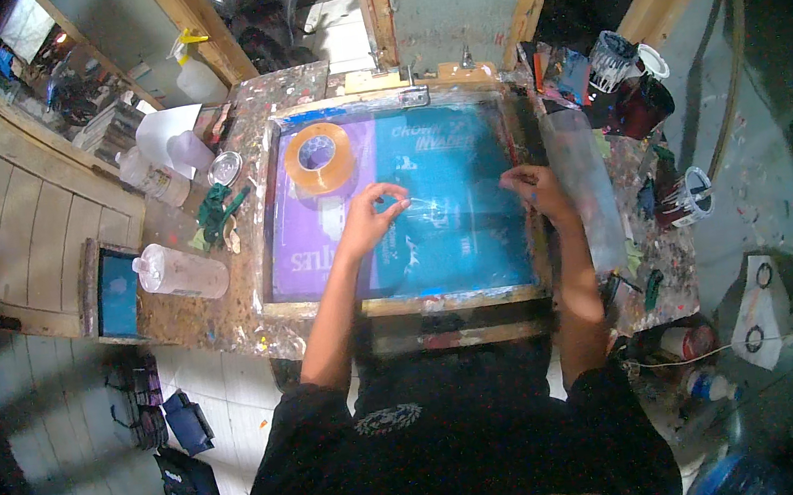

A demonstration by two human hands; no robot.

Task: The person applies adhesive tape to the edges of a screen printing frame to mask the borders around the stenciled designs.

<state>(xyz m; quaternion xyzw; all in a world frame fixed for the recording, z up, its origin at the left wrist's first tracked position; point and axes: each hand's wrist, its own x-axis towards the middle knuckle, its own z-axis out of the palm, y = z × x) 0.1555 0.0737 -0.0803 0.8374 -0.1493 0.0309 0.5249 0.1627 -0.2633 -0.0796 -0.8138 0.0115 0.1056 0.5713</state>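
Note:
A wooden-framed printing screen (408,303) lies flat on the worktable, its mesh purple on the left and teal on the right with pale stencilled artwork. Above the teal mesh, my left hand (378,212) is closed in a pinch near the middle. My right hand (537,194) pinches too, by the right side of the frame. Faint glossy glints between them look like a strip of clear tape (429,208), see-through and hard to make out. A big roll of clear tape (342,177) rests on the purple part, left of my left hand.
The paint-stained table (200,324) carries a plastic bottle (182,272), a green cloth or glove (216,212) and a spray bottle (196,75) on the left. Stained tubs (686,197) stand right. Metal hinge clamps (414,96) sit at the frame's far edge. A smaller screen (116,291) leans at left.

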